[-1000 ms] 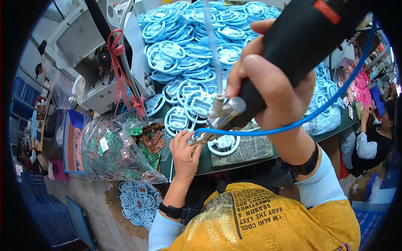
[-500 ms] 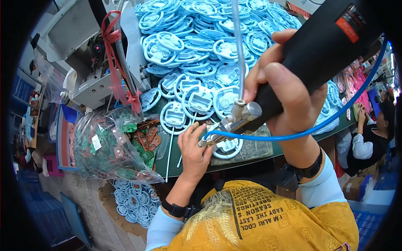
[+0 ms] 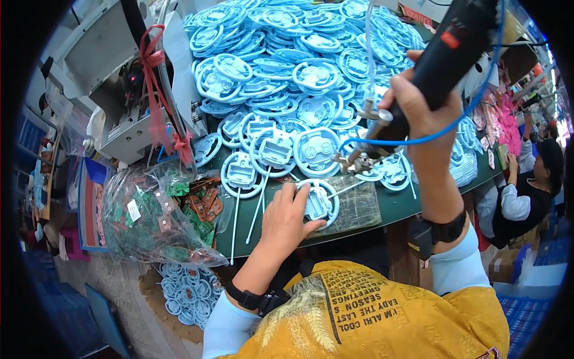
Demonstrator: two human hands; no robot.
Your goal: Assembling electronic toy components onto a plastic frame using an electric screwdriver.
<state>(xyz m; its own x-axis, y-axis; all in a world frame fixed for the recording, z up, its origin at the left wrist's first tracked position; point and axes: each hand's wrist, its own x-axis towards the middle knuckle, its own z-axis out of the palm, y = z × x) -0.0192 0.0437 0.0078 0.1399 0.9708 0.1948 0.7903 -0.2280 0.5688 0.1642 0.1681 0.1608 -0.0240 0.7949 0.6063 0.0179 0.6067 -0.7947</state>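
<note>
My left hand (image 3: 289, 216) grips the rim of a light-blue round plastic part (image 3: 318, 208) with a boxy centre and a thin stick, at the table's front edge. My right hand (image 3: 426, 106) is wrapped round a black power screwdriver (image 3: 451, 51), held up and tilted to the right of that part. Its metal tip (image 3: 357, 161) is apart from the part, above other ringed pieces. A blue hose (image 3: 439, 139) curves round my right hand, and a clear tube (image 3: 371, 54) rises from the tool's metal fitting. Several similar parts (image 3: 276, 149) lie just beyond my left hand, some with sticks pointing toward me.
A tall heap of light-blue parts (image 3: 311, 42) covers the table's far side. A clear bag of circuit boards (image 3: 149, 215) and a grey machine (image 3: 134, 128) stand left. More parts fill a carton (image 3: 190, 293) below. A co-worker (image 3: 532, 185) sits at the right.
The screwdriver has swung up and right, away from the part at my left hand. That part's stick now shows, pointing right. My left hand has shifted slightly down and right.
</note>
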